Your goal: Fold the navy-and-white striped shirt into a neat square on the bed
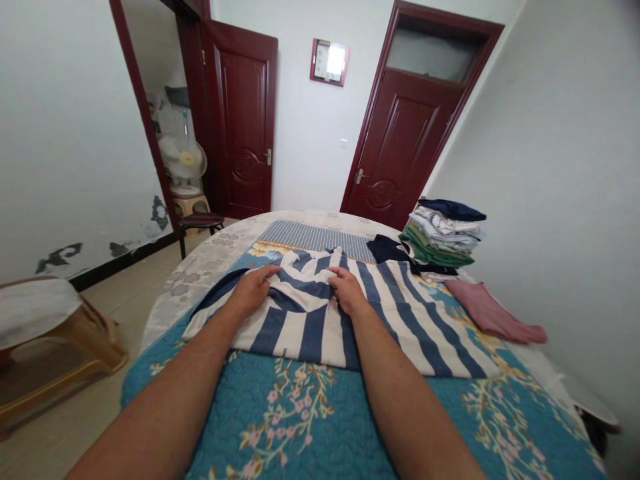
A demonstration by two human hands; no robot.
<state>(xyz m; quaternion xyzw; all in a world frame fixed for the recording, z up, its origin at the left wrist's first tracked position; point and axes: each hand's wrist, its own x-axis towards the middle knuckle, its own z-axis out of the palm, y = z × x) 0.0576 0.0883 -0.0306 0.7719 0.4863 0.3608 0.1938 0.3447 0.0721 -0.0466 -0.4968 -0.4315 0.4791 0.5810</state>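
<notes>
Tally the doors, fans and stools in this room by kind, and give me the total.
Doors: 2, left door, right door
Fan: 1, white electric fan
Stools: 3, tan stool, dark striped stool, cloth-covered stool
Total: 6

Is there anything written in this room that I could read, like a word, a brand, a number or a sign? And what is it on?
Nothing here can be read for certain.
Frame on the wall: the sheet inside is washed out by glare, too blurred to read.
Yellow centre badge on the fan: too small to read.
Small dark tag on the striped cloth: too small to read.
</notes>
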